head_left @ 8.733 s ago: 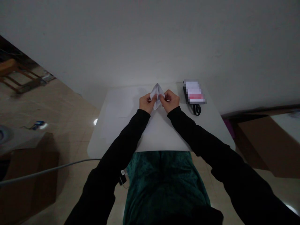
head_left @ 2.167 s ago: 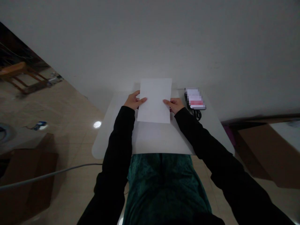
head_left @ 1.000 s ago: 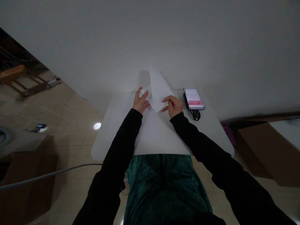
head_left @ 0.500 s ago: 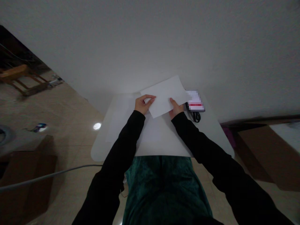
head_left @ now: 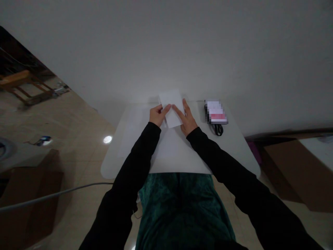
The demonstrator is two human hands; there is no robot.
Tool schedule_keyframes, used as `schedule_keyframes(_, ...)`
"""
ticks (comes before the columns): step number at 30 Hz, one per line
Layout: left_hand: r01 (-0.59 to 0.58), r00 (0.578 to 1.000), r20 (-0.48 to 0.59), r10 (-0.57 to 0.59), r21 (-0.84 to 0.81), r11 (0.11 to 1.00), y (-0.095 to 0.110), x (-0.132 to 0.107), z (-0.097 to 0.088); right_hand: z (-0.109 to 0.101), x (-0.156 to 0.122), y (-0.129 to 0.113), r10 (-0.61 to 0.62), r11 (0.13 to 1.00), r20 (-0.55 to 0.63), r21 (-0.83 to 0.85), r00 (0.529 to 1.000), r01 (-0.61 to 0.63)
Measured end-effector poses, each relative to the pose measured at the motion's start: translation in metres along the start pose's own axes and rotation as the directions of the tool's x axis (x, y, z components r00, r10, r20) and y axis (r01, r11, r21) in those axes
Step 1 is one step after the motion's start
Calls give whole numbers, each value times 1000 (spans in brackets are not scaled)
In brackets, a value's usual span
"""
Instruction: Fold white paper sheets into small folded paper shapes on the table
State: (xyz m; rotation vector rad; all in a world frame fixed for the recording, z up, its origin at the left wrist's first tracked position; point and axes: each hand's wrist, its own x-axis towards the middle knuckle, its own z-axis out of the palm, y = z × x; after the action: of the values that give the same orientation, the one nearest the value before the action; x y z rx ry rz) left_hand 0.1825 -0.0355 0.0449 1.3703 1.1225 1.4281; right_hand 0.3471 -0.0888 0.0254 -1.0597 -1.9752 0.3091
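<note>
Between my hands is a folded sheet of white paper [head_left: 171, 99], held up a little above the table and tilted. My left hand [head_left: 158, 115] pinches its left edge, thumb on the front face and fingers at the side. From the right, my right hand [head_left: 187, 118] grips the other edge, its thumb lying across the front and a finger stretched up along the side. Both thumb tips nearly meet at the middle of the paper. Beneath, more white paper [head_left: 132, 128] lies flat on the white table [head_left: 200, 159]; its outline is faint.
At the table's right stands a blurred-out phone-like item [head_left: 216, 113] with a coiled black cable [head_left: 219, 130]. A wall [head_left: 166, 52] rises behind the table. Cardboard boxes [head_left: 299, 170] stand on the right, a wooden stool [head_left: 23, 81] at far left. A grey cable [head_left: 65, 192] crosses at left.
The paper has gone from a wide sheet to about half that width, its right part folded over to the left. My right hand has moved left, closer to my left hand.
</note>
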Motion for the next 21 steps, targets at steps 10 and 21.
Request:
schedule_keyframes(10, -125, 969, 210, 133, -52, 991, 12, -15, 5, -2, 14, 4, 412, 720, -177, 665, 894, -200)
schedule_keyframes(21, -155, 945, 259, 202, -190, 969, 4, -31, 35, -16, 12, -2, 565, 759, -361, 580, 742, -296)
